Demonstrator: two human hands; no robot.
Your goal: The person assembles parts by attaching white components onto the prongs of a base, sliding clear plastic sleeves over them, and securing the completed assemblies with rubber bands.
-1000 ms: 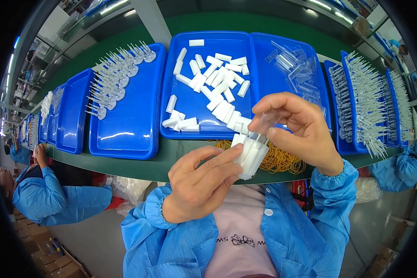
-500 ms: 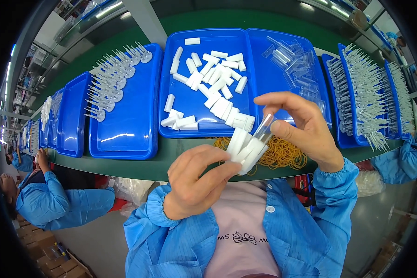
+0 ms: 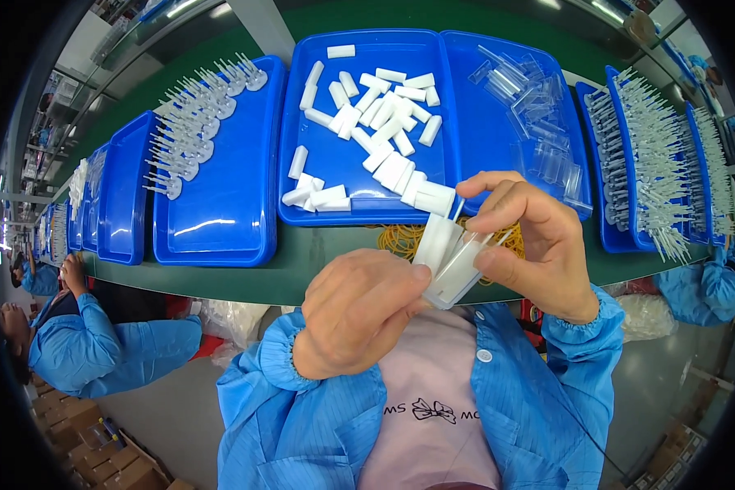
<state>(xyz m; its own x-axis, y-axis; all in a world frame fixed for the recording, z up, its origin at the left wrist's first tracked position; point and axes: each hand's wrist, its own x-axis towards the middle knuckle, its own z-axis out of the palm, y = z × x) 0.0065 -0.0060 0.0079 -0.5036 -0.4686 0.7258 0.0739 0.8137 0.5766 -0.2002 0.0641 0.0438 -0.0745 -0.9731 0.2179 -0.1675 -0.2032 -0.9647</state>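
Observation:
In front of my chest, above the table's near edge, both hands meet. My left hand (image 3: 363, 306) is closed, thumb and fingers pinching the lower left of several white plastic blocks (image 3: 438, 242). Fingers and thumb of my right hand (image 3: 535, 249) pinch a clear plastic piece (image 3: 482, 240) from the right. This clear piece leans against the white blocks, and its lower end lies at them. Whether it goes around one block or only rests beside it, I cannot tell. My fingers hide part of both.
Beyond my hands, a blue tray (image 3: 298, 214) bears loose white blocks. Another blue tray (image 3: 584, 163) to its right has clear pieces. Clear stemmed parts (image 3: 189, 135) sit in the left tray; stacked trays at right hold more (image 3: 653, 155). Yellow rubber bands (image 3: 400, 240) lie behind my hands. Co-workers (image 3: 90, 343) sit alongside.
The clear piece has tilted and come lower against the white blocks, with my right fingers nearer to them. My left hand has turned, its back more upward. The trays appear slightly higher in view.

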